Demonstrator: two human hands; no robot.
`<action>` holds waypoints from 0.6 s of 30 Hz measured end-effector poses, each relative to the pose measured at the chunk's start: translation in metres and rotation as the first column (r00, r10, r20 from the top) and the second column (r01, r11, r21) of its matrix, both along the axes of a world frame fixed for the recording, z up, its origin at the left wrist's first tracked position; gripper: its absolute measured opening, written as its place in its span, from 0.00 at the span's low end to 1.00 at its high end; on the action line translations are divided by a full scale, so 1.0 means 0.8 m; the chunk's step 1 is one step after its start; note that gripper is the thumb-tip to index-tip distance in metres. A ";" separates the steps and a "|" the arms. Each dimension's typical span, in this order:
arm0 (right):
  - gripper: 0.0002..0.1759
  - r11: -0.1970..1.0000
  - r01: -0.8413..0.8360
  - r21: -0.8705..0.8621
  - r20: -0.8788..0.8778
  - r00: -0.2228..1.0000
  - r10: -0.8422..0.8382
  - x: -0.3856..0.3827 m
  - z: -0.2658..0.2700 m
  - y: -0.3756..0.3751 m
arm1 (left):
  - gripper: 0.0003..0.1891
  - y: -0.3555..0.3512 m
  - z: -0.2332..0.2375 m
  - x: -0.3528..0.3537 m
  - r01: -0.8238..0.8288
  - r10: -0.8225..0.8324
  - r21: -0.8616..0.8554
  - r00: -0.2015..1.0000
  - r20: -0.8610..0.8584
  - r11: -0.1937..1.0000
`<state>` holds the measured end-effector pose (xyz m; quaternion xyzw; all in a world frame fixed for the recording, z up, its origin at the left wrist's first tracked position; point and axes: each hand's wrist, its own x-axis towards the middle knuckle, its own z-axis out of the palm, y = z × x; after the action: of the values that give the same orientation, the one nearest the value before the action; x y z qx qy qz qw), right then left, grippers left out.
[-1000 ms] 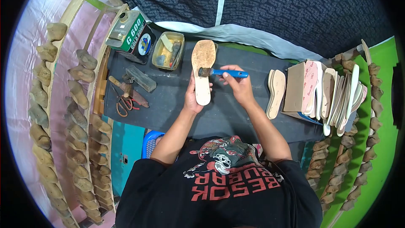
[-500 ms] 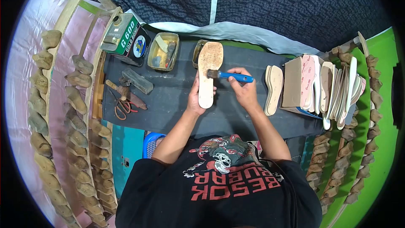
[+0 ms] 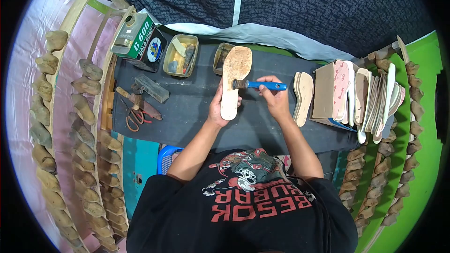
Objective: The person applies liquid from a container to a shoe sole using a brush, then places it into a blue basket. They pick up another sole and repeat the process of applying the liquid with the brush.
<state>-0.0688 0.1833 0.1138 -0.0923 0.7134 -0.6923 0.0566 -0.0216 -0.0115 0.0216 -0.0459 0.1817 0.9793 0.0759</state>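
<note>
Left hand curls around the heel end of a long insole, brown-stained above and pale below — held, as I see it, over the dark surface. Against the insole's middle sit the bristles of a blue-handled brush, its handle pinched in the right hand. Farther right, overlapping insoles lie just beside a cardboard box — crowded with more.
</note>
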 end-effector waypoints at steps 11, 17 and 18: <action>0.09 0.997 -0.069 -0.033 0.001 0.998 0.069 0.012 0.010 0.004 | 0.32 0.006 0.009 -0.001 0.055 -0.054 0.036 0.998 -0.026 0.998; 0.09 0.995 -0.101 -0.016 -0.044 0.994 0.101 0.013 0.017 -0.005 | 0.33 0.009 -0.007 0.004 0.115 -0.115 0.027 0.993 -0.003 0.993; 0.09 0.991 -0.130 0.030 -0.078 0.988 0.132 0.014 0.014 -0.003 | 0.33 0.010 0.000 0.004 0.091 -0.091 0.032 0.996 -0.014 0.995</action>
<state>-0.0575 0.1811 0.1250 -0.1656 0.7159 -0.6742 0.0744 -0.0187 -0.0034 0.0216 -0.0301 0.1682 0.9780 0.1199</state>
